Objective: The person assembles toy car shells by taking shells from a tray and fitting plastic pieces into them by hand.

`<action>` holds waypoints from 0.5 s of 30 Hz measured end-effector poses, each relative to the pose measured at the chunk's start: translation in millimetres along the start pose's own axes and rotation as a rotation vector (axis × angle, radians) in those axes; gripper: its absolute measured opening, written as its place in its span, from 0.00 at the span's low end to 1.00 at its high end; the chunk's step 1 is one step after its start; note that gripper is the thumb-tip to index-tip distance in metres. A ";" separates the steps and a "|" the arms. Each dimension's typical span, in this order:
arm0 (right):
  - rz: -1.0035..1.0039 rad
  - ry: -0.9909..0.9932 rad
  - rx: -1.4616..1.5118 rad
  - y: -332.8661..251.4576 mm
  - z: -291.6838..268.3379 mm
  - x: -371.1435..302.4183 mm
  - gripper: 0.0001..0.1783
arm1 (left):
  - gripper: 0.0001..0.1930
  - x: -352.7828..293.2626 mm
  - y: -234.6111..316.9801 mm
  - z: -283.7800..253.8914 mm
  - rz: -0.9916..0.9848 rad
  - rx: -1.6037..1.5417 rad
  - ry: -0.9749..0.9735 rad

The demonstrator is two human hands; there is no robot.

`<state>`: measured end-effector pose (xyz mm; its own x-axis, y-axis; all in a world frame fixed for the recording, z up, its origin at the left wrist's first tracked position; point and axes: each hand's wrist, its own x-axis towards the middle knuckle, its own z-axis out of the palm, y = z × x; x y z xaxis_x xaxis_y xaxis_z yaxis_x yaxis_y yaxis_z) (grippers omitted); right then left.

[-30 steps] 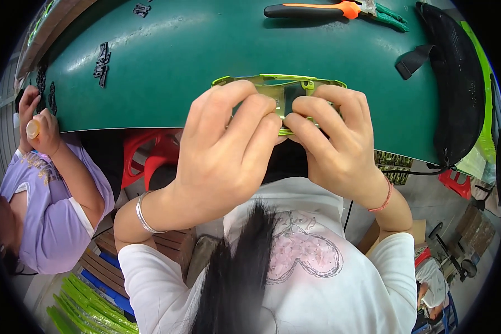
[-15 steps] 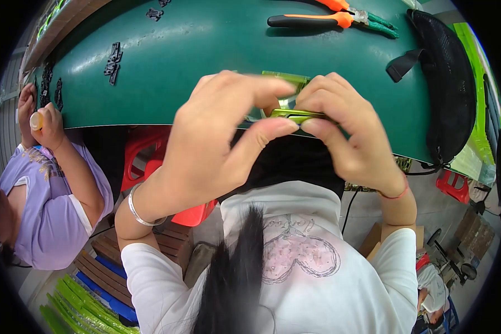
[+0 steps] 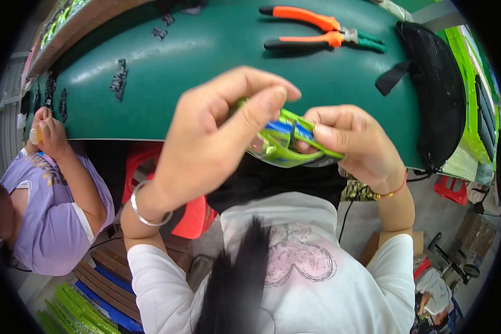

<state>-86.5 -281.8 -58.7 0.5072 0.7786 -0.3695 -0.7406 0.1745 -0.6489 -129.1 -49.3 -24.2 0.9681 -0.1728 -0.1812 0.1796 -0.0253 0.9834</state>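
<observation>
A glossy lime-green curved piece (image 3: 286,153), looking like a frame with a blue strip and a dark band inside, is held in front of my chest, over the table's near edge. Its exact kind is unclear. My right hand (image 3: 367,142) pinches its right end between thumb and fingers. At the left end my left hand (image 3: 214,131) is closed, with thumb and index finger drawn together above the piece. The left hand's other fingers partly hide that end.
Orange-and-black pliers (image 3: 331,42) with green jaws lie on the green table (image 3: 206,53). A black pouch (image 3: 437,97) sits at the right, beside lime-green strips (image 3: 473,117). Small black parts (image 3: 118,80) lie at the left, where a person in purple (image 3: 55,214) works.
The green piece has turned, so its blue inside now shows. My right hand has moved down, and my left fingers have drawn together. The view has shifted, bringing more of the pliers into sight.
</observation>
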 end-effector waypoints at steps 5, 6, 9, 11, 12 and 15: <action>-0.598 0.143 -1.168 4.1 3.8 6.4 0.09 | 0.05 7.1 -19.2 -24.7 0.482 0.516 0.055; -0.790 0.189 -1.400 7.9 4.0 9.5 0.10 | 0.06 18.5 -28.3 -38.2 0.588 0.727 0.251; -0.925 0.194 -1.605 23.8 1.0 16.9 0.11 | 0.07 41.6 -44.2 -97.3 0.607 1.211 0.600; -0.943 0.176 -1.714 29.2 -0.2 15.9 0.11 | 0.07 49.5 -43.5 -125.1 0.581 1.279 0.620; -0.943 0.175 -1.712 28.3 -0.1 16.5 0.11 | 0.08 52.1 -41.6 -135.0 0.596 1.338 0.609; -0.976 0.170 -1.651 25.6 -0.9 16.7 0.13 | 0.08 60.2 -38.7 -150.0 0.536 1.357 0.546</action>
<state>-96.7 -264.8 -82.1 0.5323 0.7034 0.4711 0.8196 -0.2891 -0.4946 -51.6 89.0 -74.1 0.8630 -0.0939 0.4964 -0.1897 -0.9709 0.1462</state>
